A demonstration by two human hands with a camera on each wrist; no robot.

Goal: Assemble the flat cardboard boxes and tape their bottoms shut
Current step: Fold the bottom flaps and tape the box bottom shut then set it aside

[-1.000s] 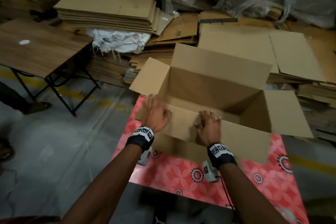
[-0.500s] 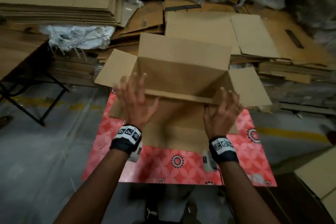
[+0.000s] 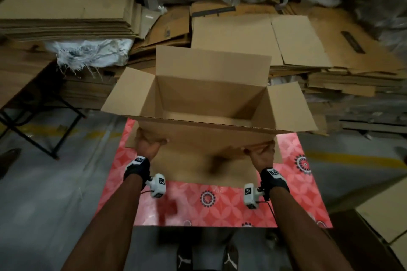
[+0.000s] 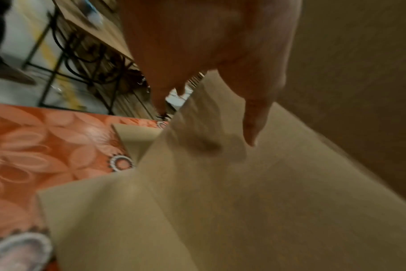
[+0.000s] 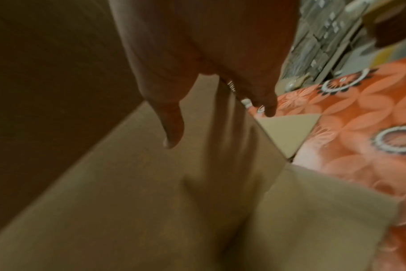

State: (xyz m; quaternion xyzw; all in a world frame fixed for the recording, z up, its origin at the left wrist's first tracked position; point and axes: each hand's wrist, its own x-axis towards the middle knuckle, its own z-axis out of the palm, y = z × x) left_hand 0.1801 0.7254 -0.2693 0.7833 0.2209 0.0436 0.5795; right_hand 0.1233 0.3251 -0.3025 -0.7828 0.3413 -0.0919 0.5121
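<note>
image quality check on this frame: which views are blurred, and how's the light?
Head view: dim light, centre fairly sharp on the box, edges smeared and bowed by the wide lens, with a shadow blotch on the near flap. Left wrist view: motion blur throughout, left hand soft. Right wrist view: same blur, right hand dark, upper left nearly black; mat glossy.

Your left hand (image 3: 148, 145) and right hand (image 3: 262, 153) have dropped from the near top flap to the lower near corners of the box (image 3: 211, 97), thumbs on the front panel. That flap, folded inward a second ago, now hangs outward toward you, and the box stands squarer over the pink surface (image 3: 220, 207).
</note>
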